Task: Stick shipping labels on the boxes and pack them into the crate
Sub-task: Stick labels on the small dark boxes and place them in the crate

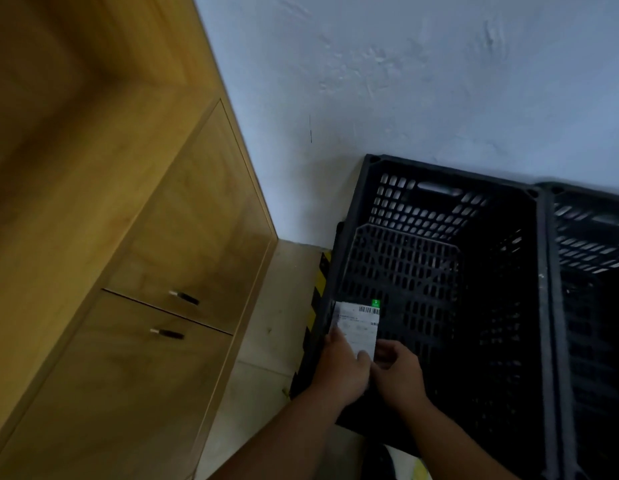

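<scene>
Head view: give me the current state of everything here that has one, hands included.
Shipping label: held over the near left corner of the crate, printed side up.
Left hand: gripping the label's lower edge.
Right hand: pinching at the label's lower right corner.
Black crate: open-topped; no boxes visible inside.
Second crate: beside it on the right, interior too dark to judge.
Cabinet doors: shut.

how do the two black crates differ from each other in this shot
The left crate is seen almost whole, rim and perforated floor both visible; the right crate is cut off by the frame edge, its inside mostly dark. Both hands work over the left crate, the left hand and right hand holding a white label at its near-left corner; nothing is held over the right crate. Both are black slotted plastic, standing side by side against the wall.
</scene>
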Available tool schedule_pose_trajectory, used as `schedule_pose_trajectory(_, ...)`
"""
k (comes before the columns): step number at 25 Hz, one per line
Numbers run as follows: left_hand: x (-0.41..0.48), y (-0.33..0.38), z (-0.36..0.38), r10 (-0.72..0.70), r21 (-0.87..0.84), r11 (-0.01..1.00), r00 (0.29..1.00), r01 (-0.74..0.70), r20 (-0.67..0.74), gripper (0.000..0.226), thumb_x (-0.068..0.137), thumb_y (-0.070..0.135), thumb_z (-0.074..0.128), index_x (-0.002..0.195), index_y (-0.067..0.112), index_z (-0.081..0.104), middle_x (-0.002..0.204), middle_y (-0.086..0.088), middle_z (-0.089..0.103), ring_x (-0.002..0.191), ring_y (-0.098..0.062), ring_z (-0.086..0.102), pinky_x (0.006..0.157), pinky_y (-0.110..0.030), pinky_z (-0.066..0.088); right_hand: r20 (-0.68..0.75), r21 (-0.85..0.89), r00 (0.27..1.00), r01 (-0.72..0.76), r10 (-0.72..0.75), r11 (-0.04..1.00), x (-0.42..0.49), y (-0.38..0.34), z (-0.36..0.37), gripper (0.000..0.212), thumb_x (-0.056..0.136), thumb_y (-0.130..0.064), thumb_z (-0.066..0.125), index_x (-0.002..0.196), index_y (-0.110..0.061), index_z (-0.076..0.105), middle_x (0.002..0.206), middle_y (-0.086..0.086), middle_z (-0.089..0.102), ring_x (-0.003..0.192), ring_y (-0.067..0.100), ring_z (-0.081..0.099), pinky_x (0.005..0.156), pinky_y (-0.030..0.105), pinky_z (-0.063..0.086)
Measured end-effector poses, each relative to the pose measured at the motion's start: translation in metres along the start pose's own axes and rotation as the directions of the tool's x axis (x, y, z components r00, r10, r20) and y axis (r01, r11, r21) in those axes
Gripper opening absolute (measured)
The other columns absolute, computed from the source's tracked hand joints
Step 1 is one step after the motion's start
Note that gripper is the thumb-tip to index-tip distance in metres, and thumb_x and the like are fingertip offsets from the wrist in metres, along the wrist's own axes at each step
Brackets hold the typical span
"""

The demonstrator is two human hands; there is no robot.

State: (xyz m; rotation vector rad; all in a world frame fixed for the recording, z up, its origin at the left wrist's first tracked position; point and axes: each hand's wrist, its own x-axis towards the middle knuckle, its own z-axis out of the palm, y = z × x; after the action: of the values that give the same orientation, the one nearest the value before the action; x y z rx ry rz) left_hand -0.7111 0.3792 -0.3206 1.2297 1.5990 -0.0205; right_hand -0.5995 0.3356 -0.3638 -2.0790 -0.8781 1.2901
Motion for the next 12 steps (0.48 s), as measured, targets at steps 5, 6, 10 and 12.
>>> schedule_pose_trajectory(5,0.006,-0.009,0.004,0.050,-0.022,0.999,0.998,-0.049,0.045,0.073,0.104,0.031,0.046,0.163,0.018,0.005,0.168,-0.006,0.018,0.151,-0.024,0.027,0.122,-0.040,0.030,0.035,-0.114,0.995,-0.086,0.090,0.990,0.021,0.008,0.011,0.027,0.088,-0.003,0.074,0.113,-0.009,0.067,0.089,-0.010,0.064,0.078,-0.004,0.058,0.061,0.007,0.041)
schedule_pose_trajectory(6,0.004,-0.010,0.003,0.075,-0.031,0.997,0.996,-0.074,0.044,0.071,0.104,0.031,0.046,0.163,0.017,0.008,0.167,-0.005,0.019,0.152,-0.023,0.027,0.123,-0.039,0.029,0.057,-0.147,0.993,-0.090,0.100,0.985,0.023,0.008,0.013,0.023,0.090,-0.003,0.071,0.111,-0.011,0.069,0.090,-0.008,0.066,0.076,-0.006,0.057,0.058,0.006,0.040)
schedule_pose_trajectory(10,-0.004,-0.009,0.001,0.157,-0.025,0.987,0.987,-0.156,0.025,0.064,0.104,0.031,0.048,0.161,0.019,0.021,0.164,-0.001,0.029,0.149,-0.018,0.032,0.123,-0.037,0.031,0.227,-0.249,0.968,-0.046,0.105,0.967,0.025,-0.001,0.016,0.016,0.098,-0.008,0.061,0.108,-0.015,0.070,0.097,-0.003,0.069,0.084,0.007,0.065,0.056,0.005,0.040)
schedule_pose_trajectory(12,-0.013,-0.002,-0.005,0.179,-0.027,0.984,0.983,-0.178,0.032,0.061,0.105,0.031,0.048,0.160,0.020,0.025,0.163,0.001,0.032,0.148,-0.017,0.033,0.122,-0.036,0.031,0.292,-0.256,0.954,0.006,0.072,0.967,0.017,-0.009,0.006,0.022,0.096,-0.010,0.064,0.118,-0.014,0.065,0.100,-0.008,0.064,0.091,0.007,0.064,0.067,0.006,0.045)
